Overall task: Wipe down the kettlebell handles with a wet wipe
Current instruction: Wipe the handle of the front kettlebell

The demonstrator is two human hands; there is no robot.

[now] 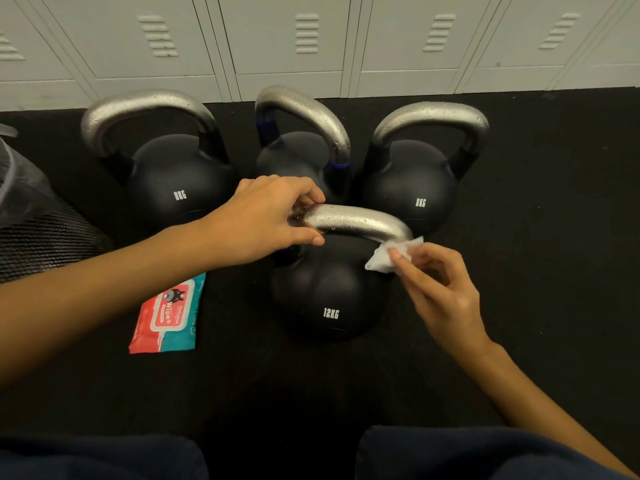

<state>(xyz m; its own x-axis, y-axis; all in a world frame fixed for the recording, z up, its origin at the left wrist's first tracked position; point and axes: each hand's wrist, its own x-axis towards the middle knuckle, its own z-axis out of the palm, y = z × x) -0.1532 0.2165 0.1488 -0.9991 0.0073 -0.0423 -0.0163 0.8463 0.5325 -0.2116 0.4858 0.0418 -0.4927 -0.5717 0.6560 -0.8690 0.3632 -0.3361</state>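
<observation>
A black 12KG kettlebell (329, 299) stands nearest me on the dark floor, its silver handle (360, 221) arching across the top. My left hand (266, 220) grips the left end of that handle. My right hand (440, 289) pinches a crumpled white wet wipe (388, 256) against the handle's right end, where it bends down to the ball. Behind stand three more black kettlebells: an 8KG one at left (173, 181), a middle one (298, 150) with blue bands on its handle, and an 8KG one at right (412, 188).
A red and teal pack of wipes (169, 313) lies flat on the floor left of the 12KG kettlebell. A dark mesh bin with a plastic liner (31, 220) stands at the far left. Grey lockers (311, 46) line the back. My knees (467, 455) fill the bottom edge.
</observation>
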